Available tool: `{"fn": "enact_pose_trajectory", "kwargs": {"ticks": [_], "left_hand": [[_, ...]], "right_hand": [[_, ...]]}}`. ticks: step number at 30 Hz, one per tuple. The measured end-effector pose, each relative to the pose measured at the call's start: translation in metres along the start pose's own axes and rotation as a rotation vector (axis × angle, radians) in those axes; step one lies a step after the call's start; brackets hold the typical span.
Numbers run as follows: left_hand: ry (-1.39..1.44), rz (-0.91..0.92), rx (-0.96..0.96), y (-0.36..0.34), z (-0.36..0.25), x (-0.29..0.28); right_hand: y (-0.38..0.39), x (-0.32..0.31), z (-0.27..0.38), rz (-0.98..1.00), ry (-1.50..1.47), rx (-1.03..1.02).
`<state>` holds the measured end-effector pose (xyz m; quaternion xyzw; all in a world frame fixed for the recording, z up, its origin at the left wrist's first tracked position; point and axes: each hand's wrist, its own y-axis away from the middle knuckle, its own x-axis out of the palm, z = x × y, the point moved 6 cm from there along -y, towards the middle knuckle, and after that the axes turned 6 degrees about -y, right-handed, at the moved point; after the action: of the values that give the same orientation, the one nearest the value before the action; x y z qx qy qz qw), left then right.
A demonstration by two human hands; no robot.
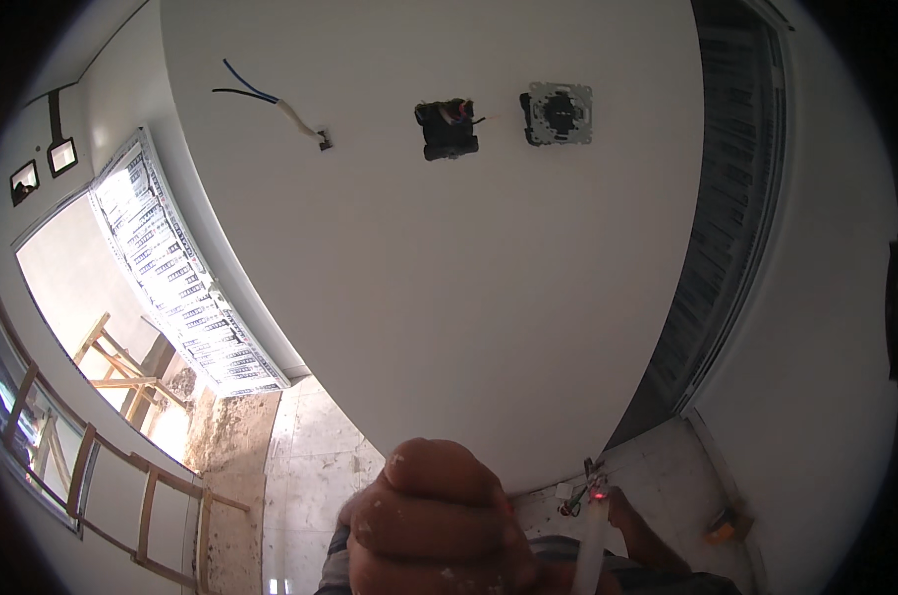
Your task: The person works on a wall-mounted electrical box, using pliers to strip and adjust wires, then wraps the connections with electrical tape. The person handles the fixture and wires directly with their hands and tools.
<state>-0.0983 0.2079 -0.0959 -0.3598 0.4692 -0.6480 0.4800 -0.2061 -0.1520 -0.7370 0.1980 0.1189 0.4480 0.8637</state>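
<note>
Very close at the bottom middle is a fist, which I take for my left hand (429,526). Its fingers are curled, with pale specks on the skin. What it holds, if anything, is hidden. To its right rises a blurred white stick (590,550); a red glow shows at its upper end. Beside that, a bare limb (642,535) reaches up from the lower right; it may be my right hand and forearm, but its fingers cannot be made out. Small coloured wires (571,507) show near its tip. Striped cloth (558,546) lies behind the fist.
Ahead stands a white wall (419,297). It carries a cable with two bare-ended wires (280,102), a dark wall box (449,129) and a socket insert (560,114). At left are a film-covered panel (186,283) and wooden frames (142,516). An orange object (727,526) lies right.
</note>
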Motion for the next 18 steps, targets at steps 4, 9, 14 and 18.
{"fn": "enact_pose_trajectory", "kwargs": {"ticks": [4,9,14,18], "left_hand": [[-0.075,0.018,-0.023,0.002,0.000,-0.002],[-0.153,0.072,-0.148,0.018,0.017,0.010],[-0.252,0.082,-0.317,0.055,0.039,0.001],[-0.397,0.232,-0.670,0.128,0.057,0.002]], "right_hand": [[-0.017,0.036,0.107,0.067,0.145,-0.164],[0.011,0.049,0.215,0.088,-0.046,-0.221],[0.046,0.085,0.312,0.208,0.025,-0.260],[0.037,0.094,0.288,0.245,-0.018,-0.300]]}}
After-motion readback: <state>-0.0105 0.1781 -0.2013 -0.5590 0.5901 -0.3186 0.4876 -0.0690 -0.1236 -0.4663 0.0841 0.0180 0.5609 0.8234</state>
